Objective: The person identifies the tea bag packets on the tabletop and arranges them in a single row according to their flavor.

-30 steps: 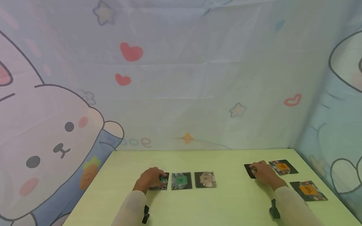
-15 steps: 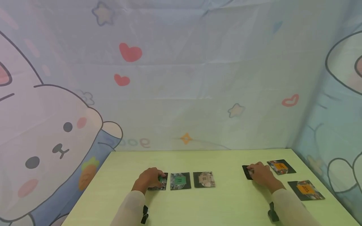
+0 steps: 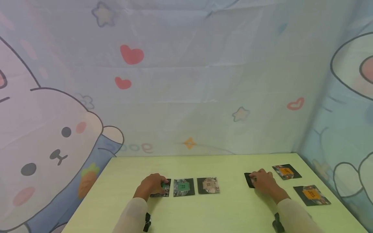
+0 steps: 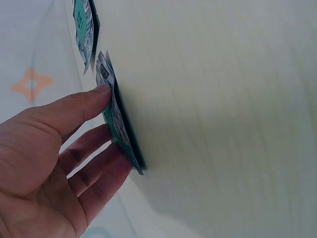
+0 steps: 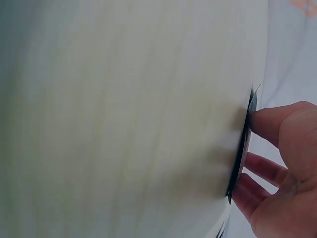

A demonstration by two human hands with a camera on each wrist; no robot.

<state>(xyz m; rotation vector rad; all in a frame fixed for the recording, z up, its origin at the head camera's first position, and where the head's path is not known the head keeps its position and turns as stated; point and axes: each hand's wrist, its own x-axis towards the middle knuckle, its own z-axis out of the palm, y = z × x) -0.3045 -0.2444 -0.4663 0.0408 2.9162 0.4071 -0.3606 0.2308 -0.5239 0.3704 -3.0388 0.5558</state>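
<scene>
My left hand (image 3: 149, 186) grips a square green-and-black sachet (image 3: 166, 191) at the left end of a row. In the left wrist view, thumb and fingertips sit on the face and lower edge of this sachet (image 4: 120, 121). Beside it lie a second green sachet (image 3: 184, 187) and a beige one (image 3: 208, 185). Farther right, my right hand (image 3: 264, 183) holds a dark square sachet (image 3: 248, 180) between thumb and fingers. Its edge shows thin in the right wrist view, where the sachet (image 5: 242, 148) stands close over the table. The palm covers much of its face in the head view.
Two orange-labelled sachets (image 3: 287, 171) lie to the right of my right hand, the nearer sachet (image 3: 312, 195) close to the right edge. The pale yellow table (image 3: 204, 215) meets a cartoon-printed cloth (image 3: 180, 106) behind and at the sides.
My right hand and its sachet have shifted slightly left and toward me. The left hand stays on its sachet. The head view has turned a little to the right.
</scene>
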